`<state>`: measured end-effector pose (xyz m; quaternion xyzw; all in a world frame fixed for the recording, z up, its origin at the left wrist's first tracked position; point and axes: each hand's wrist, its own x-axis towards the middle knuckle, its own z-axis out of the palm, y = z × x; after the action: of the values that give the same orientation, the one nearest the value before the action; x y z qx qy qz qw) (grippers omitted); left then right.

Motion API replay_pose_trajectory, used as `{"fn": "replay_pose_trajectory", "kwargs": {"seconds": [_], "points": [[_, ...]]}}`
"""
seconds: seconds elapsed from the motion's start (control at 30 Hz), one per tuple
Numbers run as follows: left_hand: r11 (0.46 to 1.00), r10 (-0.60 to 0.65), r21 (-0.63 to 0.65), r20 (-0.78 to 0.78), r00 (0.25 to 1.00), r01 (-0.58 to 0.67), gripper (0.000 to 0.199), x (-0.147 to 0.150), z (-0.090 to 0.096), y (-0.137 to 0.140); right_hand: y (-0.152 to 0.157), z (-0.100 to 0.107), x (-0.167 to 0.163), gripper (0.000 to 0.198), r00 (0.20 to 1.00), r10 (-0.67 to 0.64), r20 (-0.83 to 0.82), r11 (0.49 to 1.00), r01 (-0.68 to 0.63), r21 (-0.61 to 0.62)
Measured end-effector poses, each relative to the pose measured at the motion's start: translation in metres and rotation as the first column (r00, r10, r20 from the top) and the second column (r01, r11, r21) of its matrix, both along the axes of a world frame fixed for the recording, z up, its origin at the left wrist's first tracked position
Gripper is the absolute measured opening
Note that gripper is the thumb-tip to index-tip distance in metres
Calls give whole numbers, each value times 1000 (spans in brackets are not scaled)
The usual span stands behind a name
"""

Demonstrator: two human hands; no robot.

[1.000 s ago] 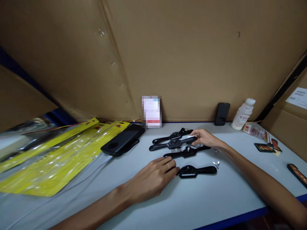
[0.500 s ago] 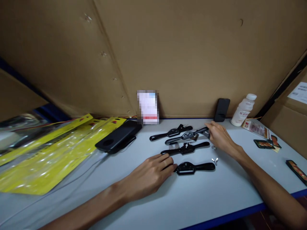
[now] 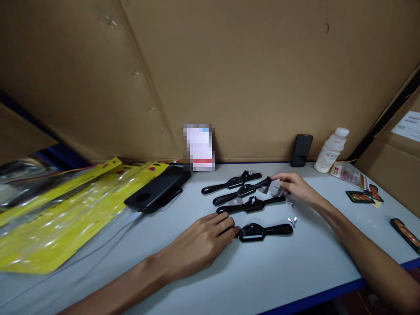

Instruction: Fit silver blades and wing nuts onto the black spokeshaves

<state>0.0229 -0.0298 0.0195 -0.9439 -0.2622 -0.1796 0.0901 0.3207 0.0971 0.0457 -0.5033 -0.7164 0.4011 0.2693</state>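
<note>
Presently, a flat pale-grey plate (image 3: pixel 275 188), apparently metal, is pinched in the fingers of the right hand (image 3: pixel 298 187), beside the right end of the 2nd-farthest of 4 glossy black 2-handled tools (image 3: pixel 246 190). The nearest tool's left end is covered by the left hand (image 3: pixel 208 238); whether it is gripped cannot be told. The plate should prove light, stiff, possibly sharp, best taken by its faces; the tools, probably heavier and slick, by their handles.

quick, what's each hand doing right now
Left hand: at the nearest black tool, grip hidden, can't tell.
Right hand: closed, holding a small grey plate.
</note>
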Motion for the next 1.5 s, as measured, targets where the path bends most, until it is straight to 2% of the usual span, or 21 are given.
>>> {"fn": "replay_pose_trajectory", "kwargs": {"seconds": [0.07,0.13,0.23,0.3,0.37,0.43,0.57,0.67,0.8,1.03,1.2,1.5], "points": [[1000,-5,6,9,1000,5,22,0,1,0,-1,0,-1,21,968,-15,-251,973,-44,-227],[1000,-7,3,7,1000,7,22,0,1,0,-5,2,-2,15,881,-74,-468,929,-110,-354],[1000,-3,-6,-10,1000,3,23,0,-1,0,-15,8,-6,17,760,-158,-631,878,-183,-441],[1000,-3,-7,-17,1000,3,23,0,-2,1,-22,13,-11,21,732,-182,-657,868,-195,-457],[1000,-4,-3,-18,1000,4,24,0,-2,1,-30,18,-18,31,742,-150,-653,871,-214,-443],[1000,-1,-1,-23,1000,1,24,-1,-2,0,-37,21,-24,37,785,-81,-614,885,-227,-406],[1000,1,17,-35,999,-1,23,-1,-1,0,-52,18,-37,15,920,70,-385,937,-193,-292],[999,-2,48,-36,999,4,22,-2,-1,0,-65,10,-46,18,960,181,-216,965,-216,-152],[999,3,52,-47,999,-1,22,-1,-2,-1,-77,2,-55,9,971,227,-72,972,-230,-39],[999,3,32,-24,1000,-2,22,-1,-1,-1,-80,-2,-58,16,970,241,30,970,-240,-29],[999,-2,36,-32,999,4,22,-1,-1,0,-84,-5,-59,16,949,242,203,954,-271,128],[1000,1,-1,-7,1000,-1,21,-1,2,0,-83,-6,-58,16,935,291,202,946,-313,89]]}}
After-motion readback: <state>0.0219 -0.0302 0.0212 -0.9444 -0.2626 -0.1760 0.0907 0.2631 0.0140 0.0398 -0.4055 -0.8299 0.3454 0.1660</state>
